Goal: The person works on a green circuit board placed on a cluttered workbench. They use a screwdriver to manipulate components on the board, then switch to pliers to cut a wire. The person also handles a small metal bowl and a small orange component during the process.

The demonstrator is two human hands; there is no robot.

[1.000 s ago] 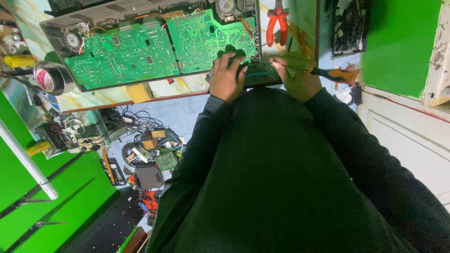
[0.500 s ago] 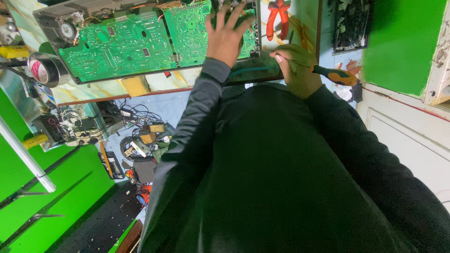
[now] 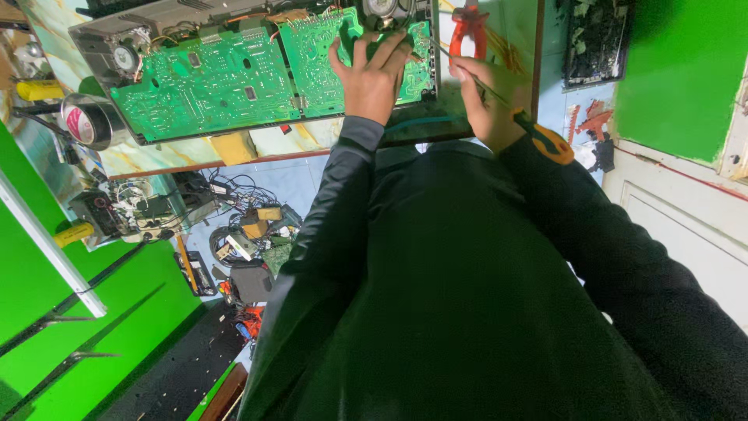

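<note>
Circuit boards (image 3: 234, 78) lie exposed in an opened grey chassis (image 3: 148, 19) on the marbled worktop (image 3: 265, 144), two green panels side by side with the cover already off, so the opening-up looks done and the work on the boards themselves looks to be under way. The left hand (image 3: 372, 78) lies spread flat on the right-hand board, fingers splayed around a round component. The right hand (image 3: 489, 101) is closed on a screwdriver (image 3: 538, 136) with an orange and black handle, its thin shaft reaching up toward the board's right edge; whether the tip touches anything I cannot tell. Red-handled pliers (image 3: 469, 23) lie just beyond that hand. A roll of tape (image 3: 84, 121) sits at the worktop's left end (loose parts and wires litter the floor (image 3: 249, 234) below). Against the picture of half a second ago, the left hand has come down from a raised, open reach to rest on the board, while the right keeps its hold on the screwdriver.
</note>
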